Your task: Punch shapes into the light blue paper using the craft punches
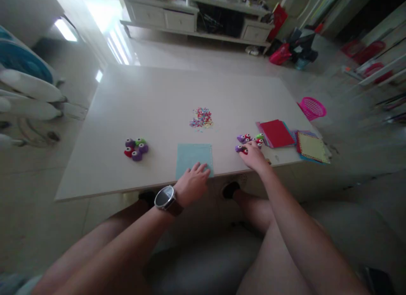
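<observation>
Left hand (192,183), watch on wrist, lies flat with fingers spread on near edge of light blue paper sheet (194,157), at bench (152,96) front edge. Right hand (253,155) fingers down on cluster of small paper punches (245,140), grip unclear tbh. Just beside: red paper stack (277,133), near right corner. Confetti pile (201,117) mid-bench. Second punch cluster (135,148) toward left edge. Pink basket (312,107) on floor past right edge.

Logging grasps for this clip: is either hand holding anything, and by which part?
Neither clearly holds anything. The left hand lies flat on the light blue paper sheet, at its near edge. The right hand rests on the cluster of small paper punches; any grip is hidden.
</observation>
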### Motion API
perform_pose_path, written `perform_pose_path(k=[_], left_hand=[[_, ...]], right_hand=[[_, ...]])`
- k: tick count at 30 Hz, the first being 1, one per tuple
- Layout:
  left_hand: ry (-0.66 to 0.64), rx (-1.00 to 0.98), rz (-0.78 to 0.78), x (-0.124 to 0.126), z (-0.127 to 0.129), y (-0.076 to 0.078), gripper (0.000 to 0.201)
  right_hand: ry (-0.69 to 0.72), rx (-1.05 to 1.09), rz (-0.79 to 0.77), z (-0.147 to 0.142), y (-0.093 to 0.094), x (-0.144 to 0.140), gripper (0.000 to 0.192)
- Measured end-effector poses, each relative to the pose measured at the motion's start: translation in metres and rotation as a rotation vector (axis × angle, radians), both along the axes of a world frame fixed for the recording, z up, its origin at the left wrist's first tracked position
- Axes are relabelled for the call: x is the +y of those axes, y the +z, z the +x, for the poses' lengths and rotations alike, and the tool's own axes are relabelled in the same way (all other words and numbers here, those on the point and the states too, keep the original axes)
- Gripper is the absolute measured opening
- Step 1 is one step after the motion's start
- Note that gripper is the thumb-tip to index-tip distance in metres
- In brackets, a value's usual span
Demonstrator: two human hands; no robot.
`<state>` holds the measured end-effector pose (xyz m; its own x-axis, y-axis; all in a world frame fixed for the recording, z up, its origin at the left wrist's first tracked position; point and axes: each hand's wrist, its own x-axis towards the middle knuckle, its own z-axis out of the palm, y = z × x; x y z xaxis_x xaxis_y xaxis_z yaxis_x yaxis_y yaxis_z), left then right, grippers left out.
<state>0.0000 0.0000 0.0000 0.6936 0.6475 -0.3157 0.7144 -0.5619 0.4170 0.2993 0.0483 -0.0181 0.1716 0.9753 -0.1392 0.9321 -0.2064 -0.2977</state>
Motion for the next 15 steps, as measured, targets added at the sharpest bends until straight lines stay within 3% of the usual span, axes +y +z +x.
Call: perform_pose_path(k=[9,15], left_hand=[[-0.005,0.022,-0.018,-0.001,0.002,0.01,0.043],[0.007,0.011,-0.015,-0.001,0.003,0.012,0.048]], right_hand=[[0.005,0.05,0.042,0.001,-0.007,0.001,0.028],[0.016,0.014,0.176,0.002,-0.008,0.002,0.029]])
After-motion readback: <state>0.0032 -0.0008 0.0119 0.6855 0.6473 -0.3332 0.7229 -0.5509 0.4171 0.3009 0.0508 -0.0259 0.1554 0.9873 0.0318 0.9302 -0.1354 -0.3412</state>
